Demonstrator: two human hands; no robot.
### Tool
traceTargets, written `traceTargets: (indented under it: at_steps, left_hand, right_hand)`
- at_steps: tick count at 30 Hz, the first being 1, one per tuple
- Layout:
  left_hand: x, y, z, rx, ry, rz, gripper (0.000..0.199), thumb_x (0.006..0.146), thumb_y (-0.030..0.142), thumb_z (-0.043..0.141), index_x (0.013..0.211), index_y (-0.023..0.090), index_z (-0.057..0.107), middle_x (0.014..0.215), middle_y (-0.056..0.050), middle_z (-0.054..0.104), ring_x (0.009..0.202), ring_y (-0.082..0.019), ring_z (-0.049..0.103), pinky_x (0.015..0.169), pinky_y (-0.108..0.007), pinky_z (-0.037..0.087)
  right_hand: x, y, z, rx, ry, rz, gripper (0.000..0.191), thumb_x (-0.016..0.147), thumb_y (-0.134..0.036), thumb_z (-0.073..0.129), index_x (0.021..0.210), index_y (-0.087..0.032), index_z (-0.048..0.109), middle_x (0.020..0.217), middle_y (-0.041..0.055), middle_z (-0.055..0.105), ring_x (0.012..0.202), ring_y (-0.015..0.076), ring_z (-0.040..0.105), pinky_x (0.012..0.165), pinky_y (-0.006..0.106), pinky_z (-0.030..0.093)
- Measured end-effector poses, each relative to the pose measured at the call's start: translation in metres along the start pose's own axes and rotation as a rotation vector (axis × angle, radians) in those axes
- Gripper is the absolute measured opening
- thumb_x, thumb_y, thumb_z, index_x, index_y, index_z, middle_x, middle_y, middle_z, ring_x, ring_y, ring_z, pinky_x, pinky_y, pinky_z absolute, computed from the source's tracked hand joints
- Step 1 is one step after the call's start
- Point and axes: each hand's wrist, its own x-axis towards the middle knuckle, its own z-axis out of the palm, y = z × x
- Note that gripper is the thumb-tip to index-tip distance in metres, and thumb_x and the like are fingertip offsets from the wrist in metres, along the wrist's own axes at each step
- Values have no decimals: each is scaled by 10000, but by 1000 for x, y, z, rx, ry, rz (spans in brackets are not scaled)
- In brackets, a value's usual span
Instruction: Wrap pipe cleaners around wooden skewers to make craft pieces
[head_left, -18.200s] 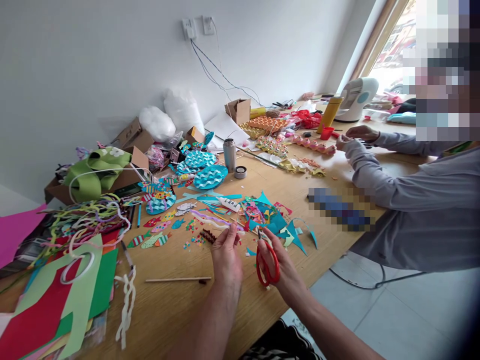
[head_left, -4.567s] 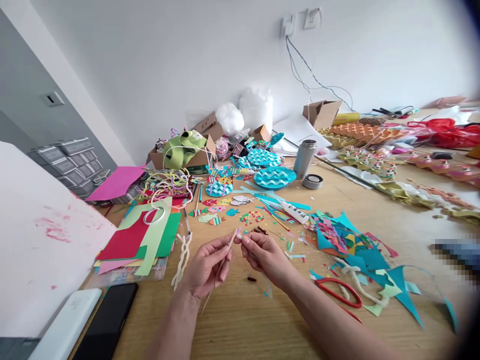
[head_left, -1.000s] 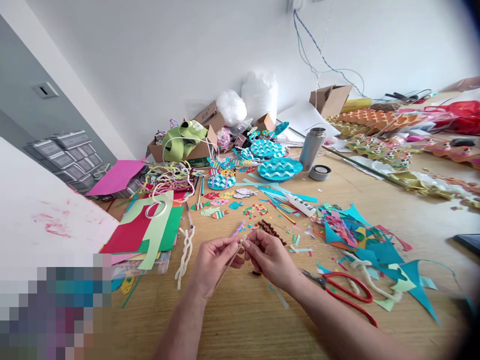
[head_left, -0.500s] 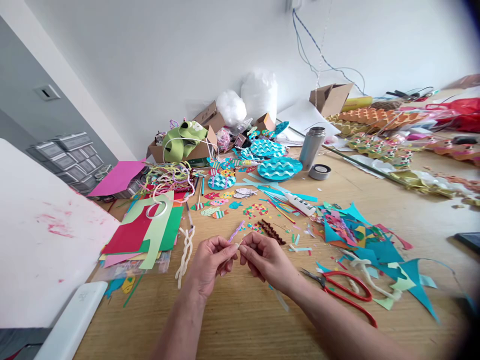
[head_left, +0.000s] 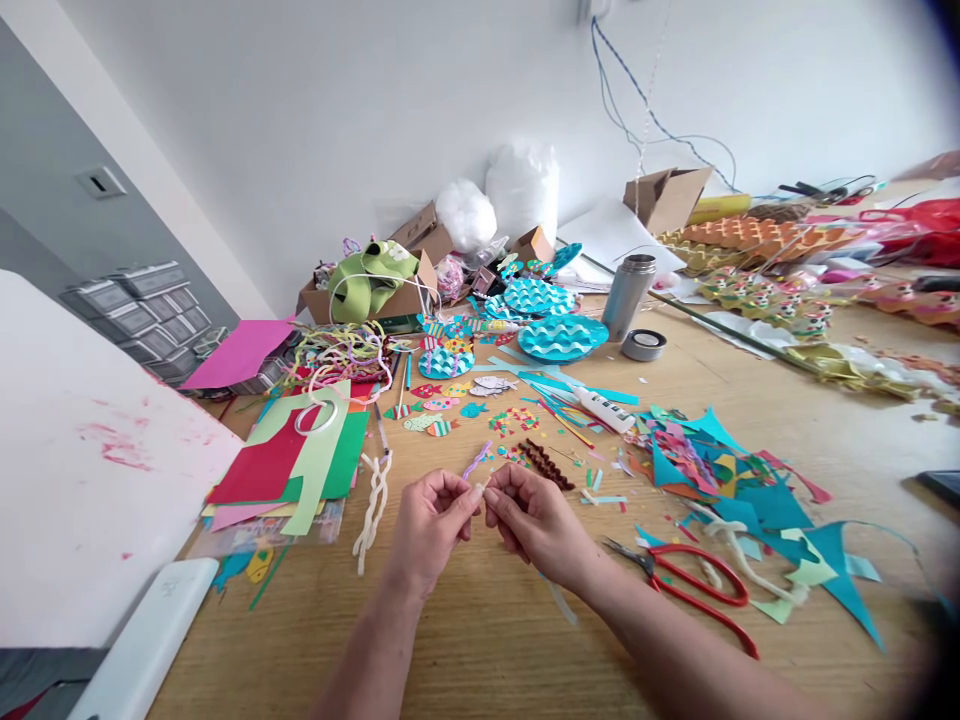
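Note:
My left hand (head_left: pixel 437 518) and my right hand (head_left: pixel 531 512) meet over the middle of the table, each pinching with thumb and forefinger. Between the fingertips shows a tiny pale piece, too small to name and mostly covered. Just beyond the hands lie a lilac pipe cleaner (head_left: pixel 477 459) and dark brown wavy pipe cleaners (head_left: pixel 546 464). White twisted pipe cleaners (head_left: pixel 371 512) rest left of my left hand. Red-handled scissors (head_left: pixel 690 580) lie beside my right forearm, blades pointing left.
Paper scraps (head_left: pixel 750 490) are heaped at right. A glue bottle (head_left: pixel 604 410), a steel flask (head_left: pixel 628 297) and blue wavy ovals (head_left: pixel 562 340) stand or lie farther back. Paper fish (head_left: pixel 441 404) lie mid-table. Coloured paper sheets (head_left: pixel 259 465) are stacked at left, near a tape roll (head_left: pixel 316 418).
The whole view has shifted slightly. Both hands keep their pinch, with only a small change at the fingertips; nothing on the table has visibly moved.

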Motion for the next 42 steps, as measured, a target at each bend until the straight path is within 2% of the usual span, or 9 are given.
traceTargets:
  at_steps: [9,13,17,20,23,26,28,30,42]
  left_hand:
    - [-1,-6,6,48,52,109,239,728,376,674,738,151,596,594,18,575,460,-68,468,436,-184,366]
    - [0,-6,4,50,73,118,224,724,360,677,739,140,638,584,11,584,457,-69,468,402,-181,328]
    - [3,-4,-1,-96,69,12,235,667,353,721,703,135,641,561,16,590,407,-54,434,370,-181,271]
    - [5,-2,-5,-232,47,-99,244,623,338,750,696,135,635,559,19,603,388,-43,430,368,-174,234]
    - [6,-1,-9,-316,33,-174,262,585,328,768,696,135,629,562,19,614,382,-36,432,374,-167,226]
    - [7,0,-10,-349,24,-200,277,571,324,773,668,140,590,550,25,608,368,-33,420,359,-162,197]
    - [7,-1,-10,-364,24,-198,287,572,320,774,647,145,558,542,28,601,361,-32,410,350,-162,169]
    - [7,-1,-9,-366,21,-202,294,571,314,775,636,146,543,532,28,597,355,-31,407,345,-164,156]
    - [4,-4,-5,-281,-16,-215,331,557,348,794,661,142,557,540,6,619,367,-38,418,375,-172,212]
  right_hand:
    - [1,3,1,34,65,38,390,775,-561,568,769,-185,466,586,-59,525,339,49,421,297,168,318]
    - [2,-3,-2,91,20,65,440,749,-607,574,735,-177,483,571,-42,563,364,76,499,350,194,396]
    - [3,-9,-8,155,-58,108,458,792,-624,505,782,-167,522,602,-8,604,469,117,589,449,228,464]
    - [5,-8,-12,147,-47,78,434,813,-596,500,811,-165,546,634,2,601,517,128,594,496,252,488]
    - [8,-2,-16,-6,25,-75,328,823,-497,560,913,-183,581,661,-3,584,557,128,571,520,260,489]
    - [7,1,-18,-351,112,-392,173,863,-327,567,973,-212,636,802,40,601,702,147,573,626,284,491]
    - [5,0,-19,-542,135,-597,152,877,-240,555,991,-232,655,890,61,594,800,167,571,692,305,487]
    - [3,-1,-19,-641,127,-714,189,880,-188,549,1030,-245,649,909,64,581,834,171,564,704,306,484]
    - [0,-6,-21,-866,77,-842,193,915,-164,458,940,-208,644,851,68,588,768,174,513,669,310,439]
